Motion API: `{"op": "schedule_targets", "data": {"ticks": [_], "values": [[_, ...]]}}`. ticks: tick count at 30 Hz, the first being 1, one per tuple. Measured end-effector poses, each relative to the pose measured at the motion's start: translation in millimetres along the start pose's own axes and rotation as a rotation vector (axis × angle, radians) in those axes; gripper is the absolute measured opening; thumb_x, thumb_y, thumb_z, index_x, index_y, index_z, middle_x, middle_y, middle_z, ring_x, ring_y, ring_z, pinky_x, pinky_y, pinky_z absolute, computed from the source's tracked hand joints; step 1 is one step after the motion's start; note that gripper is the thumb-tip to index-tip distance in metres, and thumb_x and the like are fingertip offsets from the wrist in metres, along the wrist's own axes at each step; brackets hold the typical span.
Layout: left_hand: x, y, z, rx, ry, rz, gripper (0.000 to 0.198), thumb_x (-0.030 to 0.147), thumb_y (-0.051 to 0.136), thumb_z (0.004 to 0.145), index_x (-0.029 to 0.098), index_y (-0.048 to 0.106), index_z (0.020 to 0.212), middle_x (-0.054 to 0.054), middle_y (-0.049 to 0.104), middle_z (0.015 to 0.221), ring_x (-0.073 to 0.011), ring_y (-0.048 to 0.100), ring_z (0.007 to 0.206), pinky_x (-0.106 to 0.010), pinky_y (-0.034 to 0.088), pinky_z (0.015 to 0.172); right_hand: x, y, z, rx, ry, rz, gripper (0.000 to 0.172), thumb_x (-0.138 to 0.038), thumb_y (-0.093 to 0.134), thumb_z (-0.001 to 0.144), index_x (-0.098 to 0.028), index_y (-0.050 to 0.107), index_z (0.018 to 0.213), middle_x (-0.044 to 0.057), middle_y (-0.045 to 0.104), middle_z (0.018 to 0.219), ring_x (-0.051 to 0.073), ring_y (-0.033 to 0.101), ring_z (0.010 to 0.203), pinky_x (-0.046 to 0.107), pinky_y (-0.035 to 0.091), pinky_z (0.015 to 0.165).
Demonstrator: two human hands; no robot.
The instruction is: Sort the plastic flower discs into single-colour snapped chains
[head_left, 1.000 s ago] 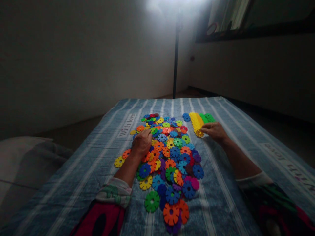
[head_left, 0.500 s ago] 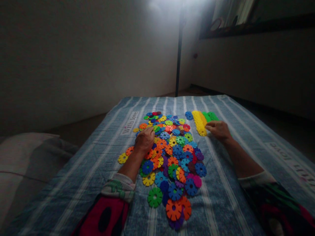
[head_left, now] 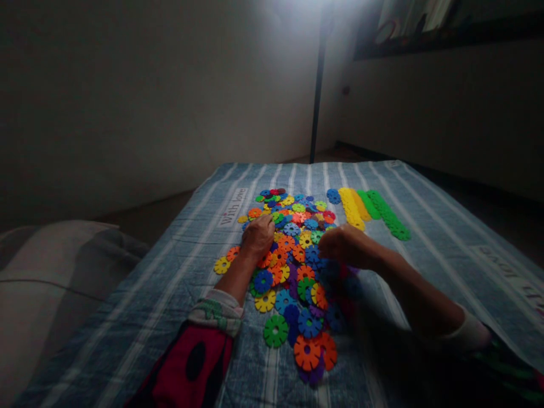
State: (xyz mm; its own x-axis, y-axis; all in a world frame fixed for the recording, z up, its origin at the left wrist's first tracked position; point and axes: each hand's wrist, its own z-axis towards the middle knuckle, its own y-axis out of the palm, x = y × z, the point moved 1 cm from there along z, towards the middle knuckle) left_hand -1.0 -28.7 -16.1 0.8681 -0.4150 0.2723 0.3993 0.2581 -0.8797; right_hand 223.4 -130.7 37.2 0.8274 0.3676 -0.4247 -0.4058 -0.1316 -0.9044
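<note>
Head view: blue-and-white striped fabric cloth point(head_left: 187, 241) read "With love". Multicoloured round notched plastic discs point(head_left: 287, 243) lay heaped mid-cloth. Left hand point(head_left: 258, 236) stayed at the heap, fingers curled, gap and hold unclear. Right hand point(head_left: 349, 246) had left the yellow disc row point(head_left: 352, 208) for the heap, fingers bent, blurred, hold likewise unclear.

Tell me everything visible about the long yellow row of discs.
The yellow row is a line of overlapping discs with a scalloped edge, plastic by the look. It lies on the striped cloth, slanting rightward toward the camera. An orange-yellow row adjoins its right side; blue discs sit by its far left end. Nothing grips it.
</note>
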Motion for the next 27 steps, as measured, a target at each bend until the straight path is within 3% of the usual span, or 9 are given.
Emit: {"op": "schedule_targets", "data": {"ticks": [5, 9, 13, 20, 27], "values": [[-2, 3.1, 1, 0.014, 0.013, 0.022, 0.027, 0.019, 0.04, 0.087, 0.015, 0.065, 0.094, -0.01, 0.069, 0.097, -0.0208, 0.062, 0.094, -0.03, 0.047, 0.088, -43, -1, -16, -0.294, -0.168, -0.163, 0.022, -0.03, 0.067, 0.074, -0.026, 0.072, 0.095, 0.0, 0.07, 0.075, 0.012, 0.059, 0.067, 0.021, 0.032, 0.056], [-2, 3.5, 1, 0.033, 0.001, 0.025, 0.026, 0.019, 0.041, 0.087, 0.016, 0.066, 0.094, -0.009, 0.069, 0.097, -0.0209, 0.062, 0.093, -0.031, 0.048, 0.087, -64, 3, -21, -0.394, -0.088, -0.349, 0.024, -0.033, 0.062, 0.075, -0.016, 0.072, 0.089, 0.011, 0.071, 0.076, 0.019, 0.064, 0.068, 0.024, 0.034, 0.054], [0, 1.3, 0, 0.042, 0.006, 0.023, 0.025, 0.019, 0.041, 0.087, 0.017, 0.066, 0.093, -0.009, 0.069, 0.096, -0.0204, 0.062, 0.093, -0.03, 0.048, 0.086, -72, 10, -20, -0.398, -0.042, -0.416, 0.026, -0.03, 0.06, 0.074, -0.012, 0.072, 0.088, 0.014, 0.071, 0.074, 0.022, 0.064, 0.064, 0.026, 0.035, 0.051], [-2, 3.4, 1, 0.047, 0.017, 0.024, 0.025, 0.019, 0.041, 0.086, 0.016, 0.066, 0.089, -0.009, 0.069, 0.093, -0.0205, 0.062, 0.092, -0.03, 0.048, 0.086, -70, 12, -17, -0.37, -0.084, -0.407, 0.023, -0.026, 0.054, 0.076, -0.015, 0.071, 0.086, 0.01, 0.07, 0.071, 0.016, 0.059, 0.058, 0.025, 0.023, 0.046], [-1, 2.7, 1, 0.047, 0.01, 0.017, 0.024, 0.02, 0.041, 0.086, 0.017, 0.065, 0.092, -0.008, 0.068, 0.094, -0.0203, 0.061, 0.091, -0.03, 0.048, 0.085, -44, 16, -8, -0.291, -0.17, -0.11, 0.012, -0.024, 0.06, 0.071, -0.02, 0.069, 0.079, 0.0, 0.064, 0.068, 0.01, 0.049, 0.058, 0.022, 0.024, 0.05]]}}
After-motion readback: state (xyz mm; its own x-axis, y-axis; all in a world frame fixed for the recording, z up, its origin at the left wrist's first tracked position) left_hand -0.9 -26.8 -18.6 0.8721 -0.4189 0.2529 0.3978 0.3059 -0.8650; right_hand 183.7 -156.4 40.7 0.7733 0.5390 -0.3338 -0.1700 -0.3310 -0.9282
